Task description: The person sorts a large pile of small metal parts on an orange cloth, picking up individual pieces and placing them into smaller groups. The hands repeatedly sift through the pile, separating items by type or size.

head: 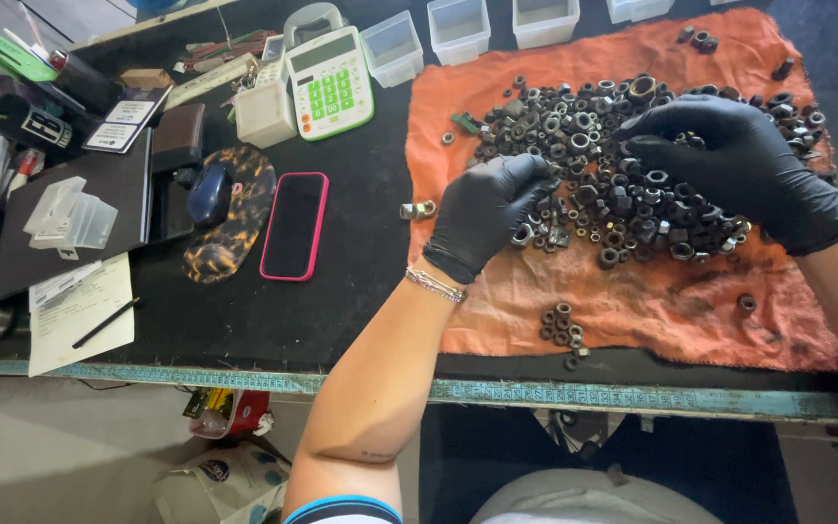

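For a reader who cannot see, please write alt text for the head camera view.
Two black-gloved hands, left hand and right hand, reach into a pile of dark metal nuts on an orange cloth on a black table. To the left lie a pink-edged phone and a white calculator.

An orange cloth [652, 291] lies across a black table [361, 252], carrying a big heap of dark metal nuts [623, 165]. The left hand [487, 209], in a black glove, rests its fingertips on the heap's nine o'clock edge; the right hand [739, 160], gloved alike, lies curled over the heap's three o'clock side. A small cluster of nuts [560, 325] sits apart at six o'clock. Beyond the cloth at nine o'clock lie a pink-cased phone [295, 225] and, toward eleven, a white calculator [330, 82].
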